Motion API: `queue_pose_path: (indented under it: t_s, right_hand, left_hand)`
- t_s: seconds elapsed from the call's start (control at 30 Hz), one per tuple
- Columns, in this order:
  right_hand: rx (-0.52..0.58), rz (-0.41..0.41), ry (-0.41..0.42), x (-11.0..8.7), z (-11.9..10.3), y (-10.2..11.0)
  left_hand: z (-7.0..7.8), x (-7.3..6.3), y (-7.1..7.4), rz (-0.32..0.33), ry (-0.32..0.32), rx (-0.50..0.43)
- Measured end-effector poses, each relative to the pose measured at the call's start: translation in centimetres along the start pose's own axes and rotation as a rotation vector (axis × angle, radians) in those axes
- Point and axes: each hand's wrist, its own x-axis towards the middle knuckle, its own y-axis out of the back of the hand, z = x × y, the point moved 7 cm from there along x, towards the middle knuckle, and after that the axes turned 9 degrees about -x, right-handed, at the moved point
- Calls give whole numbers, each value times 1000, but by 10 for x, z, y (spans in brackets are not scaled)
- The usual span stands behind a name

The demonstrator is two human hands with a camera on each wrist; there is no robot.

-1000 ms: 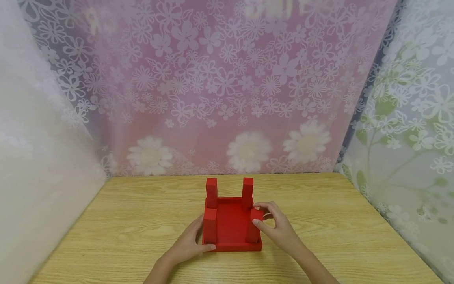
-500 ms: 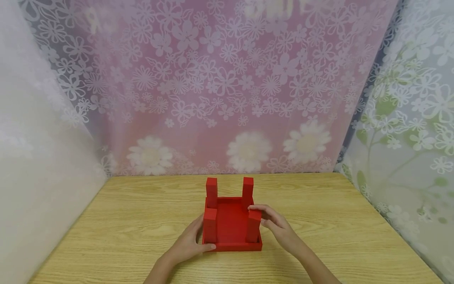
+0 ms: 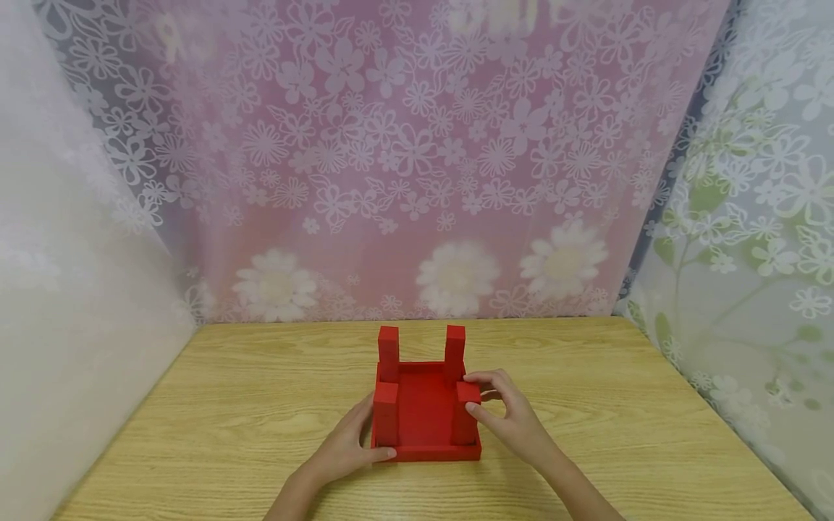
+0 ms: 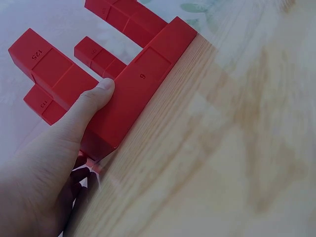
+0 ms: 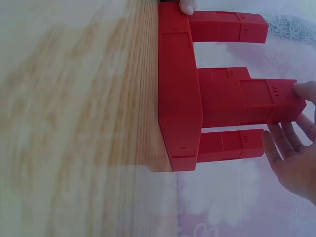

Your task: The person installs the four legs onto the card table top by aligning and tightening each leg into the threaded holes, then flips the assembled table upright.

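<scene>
A red shallow square tray (image 3: 433, 454) with raised walls sits on the table, and a red block post stands in each of its corners. My left hand (image 3: 342, 447) grips the near left corner, the thumb on the front wall and the fingers along the left side. With thumb and fingers my right hand (image 3: 517, 421) pinches the top of the near right post (image 3: 465, 425). In the right wrist view that post (image 5: 247, 101) bears the number 117. The left wrist view has my left thumb beside the near left post (image 4: 54, 64), marked 125.
A wood-grain table (image 3: 260, 383) carries the tray near its front. Pink flowered curtain cloth (image 3: 404, 181) hangs along the back edge. Pale sheets close off the left side (image 3: 78, 253) and the right side (image 3: 749, 253).
My right thumb moved from the near right post's front to its side, then back to its front. The post's top shifted left, then slightly right. My left hand and the tray stayed put.
</scene>
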Motion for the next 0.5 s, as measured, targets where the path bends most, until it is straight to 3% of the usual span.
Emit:
queue_pose_path:
  t_s: [0.33,0.5]
  right_hand:
    - [-31,-8,-22,1,-2,-1]
    - [-82,17,-35,-2,16,-7]
  left_hand:
    - [0,-1,0,2,9,14]
    - [-1,-1,0,-1,7,11]
